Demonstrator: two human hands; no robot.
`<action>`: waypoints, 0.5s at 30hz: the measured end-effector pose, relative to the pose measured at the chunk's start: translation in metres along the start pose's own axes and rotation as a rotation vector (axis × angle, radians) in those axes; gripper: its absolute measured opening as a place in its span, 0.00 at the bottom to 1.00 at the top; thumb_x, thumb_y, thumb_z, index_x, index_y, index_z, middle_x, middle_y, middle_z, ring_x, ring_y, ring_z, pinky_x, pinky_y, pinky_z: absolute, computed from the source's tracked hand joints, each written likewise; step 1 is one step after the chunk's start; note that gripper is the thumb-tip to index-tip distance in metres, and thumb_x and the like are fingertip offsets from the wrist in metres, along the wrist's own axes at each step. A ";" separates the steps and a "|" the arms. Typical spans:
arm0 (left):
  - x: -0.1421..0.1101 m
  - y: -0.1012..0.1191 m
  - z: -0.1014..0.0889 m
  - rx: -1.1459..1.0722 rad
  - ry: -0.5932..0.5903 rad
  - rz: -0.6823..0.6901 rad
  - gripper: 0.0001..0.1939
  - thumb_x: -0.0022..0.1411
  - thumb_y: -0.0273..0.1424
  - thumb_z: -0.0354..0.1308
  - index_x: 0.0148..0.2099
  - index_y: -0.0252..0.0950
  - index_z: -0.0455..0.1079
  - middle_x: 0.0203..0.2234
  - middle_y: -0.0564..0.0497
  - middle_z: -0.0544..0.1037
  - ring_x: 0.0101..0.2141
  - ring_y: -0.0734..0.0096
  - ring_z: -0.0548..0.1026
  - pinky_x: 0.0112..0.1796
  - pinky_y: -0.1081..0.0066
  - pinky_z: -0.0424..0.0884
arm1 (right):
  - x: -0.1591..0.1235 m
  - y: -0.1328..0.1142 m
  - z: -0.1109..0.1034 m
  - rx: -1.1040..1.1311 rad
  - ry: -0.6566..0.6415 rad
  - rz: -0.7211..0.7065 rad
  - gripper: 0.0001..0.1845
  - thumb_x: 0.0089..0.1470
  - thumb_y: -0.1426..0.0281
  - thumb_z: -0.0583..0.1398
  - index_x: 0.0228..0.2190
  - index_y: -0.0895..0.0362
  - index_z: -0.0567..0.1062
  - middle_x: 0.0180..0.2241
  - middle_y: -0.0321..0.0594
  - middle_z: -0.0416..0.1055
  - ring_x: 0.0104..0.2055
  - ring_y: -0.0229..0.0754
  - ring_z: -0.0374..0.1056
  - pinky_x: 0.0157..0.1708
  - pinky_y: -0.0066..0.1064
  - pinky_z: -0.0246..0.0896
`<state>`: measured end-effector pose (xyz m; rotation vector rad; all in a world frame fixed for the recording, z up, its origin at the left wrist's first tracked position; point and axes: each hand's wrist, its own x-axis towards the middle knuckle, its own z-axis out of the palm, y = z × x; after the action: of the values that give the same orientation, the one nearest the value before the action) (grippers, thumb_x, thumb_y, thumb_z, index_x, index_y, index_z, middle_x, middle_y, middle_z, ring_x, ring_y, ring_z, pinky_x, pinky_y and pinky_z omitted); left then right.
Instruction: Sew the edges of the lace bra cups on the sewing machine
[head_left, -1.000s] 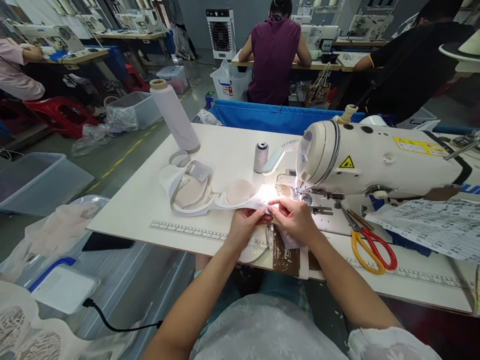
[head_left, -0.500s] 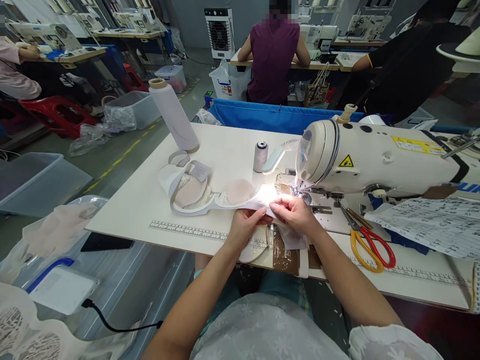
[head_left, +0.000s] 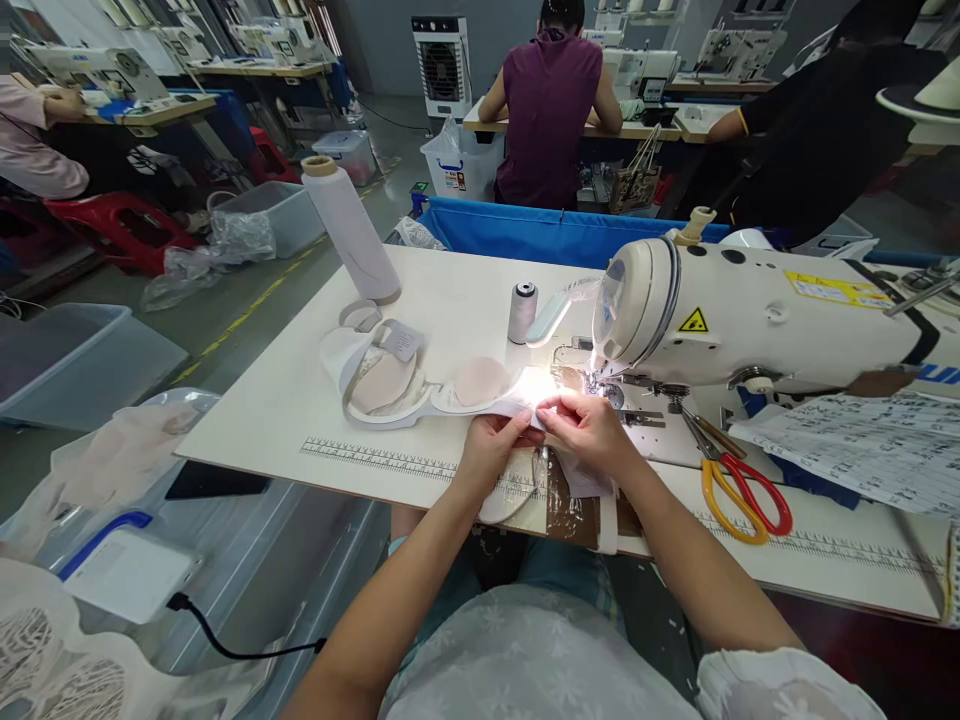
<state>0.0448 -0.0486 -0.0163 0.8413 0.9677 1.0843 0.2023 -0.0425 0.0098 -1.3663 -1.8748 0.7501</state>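
Observation:
A white bra [head_left: 386,388] with pale pink pads lies on the sewing table, one cup and a loop of strap to the left, its other end reaching my hands. My left hand [head_left: 495,448] pinches the bra's edge from the near side. Close beside it, my right hand [head_left: 581,428] pinches the same edge with thumb and forefinger. Both hands are just in front of the lit needle area of the sewing machine [head_left: 675,300]; the bright lamp washes out the fabric there. Part of the cloth hangs below my right hand over the table's front edge.
Scissors [head_left: 746,495] with red and yellow handles lie to the right, near printed sheets [head_left: 862,445]. A small thread spool [head_left: 523,312] and a large thread cone [head_left: 352,230] stand behind the bra. At left is a plastic bin [head_left: 300,560]. A person [head_left: 551,110] sits ahead.
My two hands stay pinched on the bra's edge, with my right fingers shifted very slightly left. The whole view has moved a little; the bra lies as before.

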 end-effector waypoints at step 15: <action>0.001 -0.003 -0.001 -0.042 -0.011 -0.011 0.21 0.55 0.45 0.59 0.28 0.30 0.76 0.22 0.44 0.80 0.30 0.58 0.80 0.32 0.65 0.76 | -0.005 -0.006 0.002 -0.205 0.051 -0.279 0.10 0.57 0.66 0.55 0.35 0.56 0.76 0.20 0.34 0.66 0.23 0.36 0.59 0.28 0.28 0.54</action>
<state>0.0449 -0.0479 -0.0199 0.8062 0.9365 1.0854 0.1979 -0.0487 0.0123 -1.1955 -2.0900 0.3881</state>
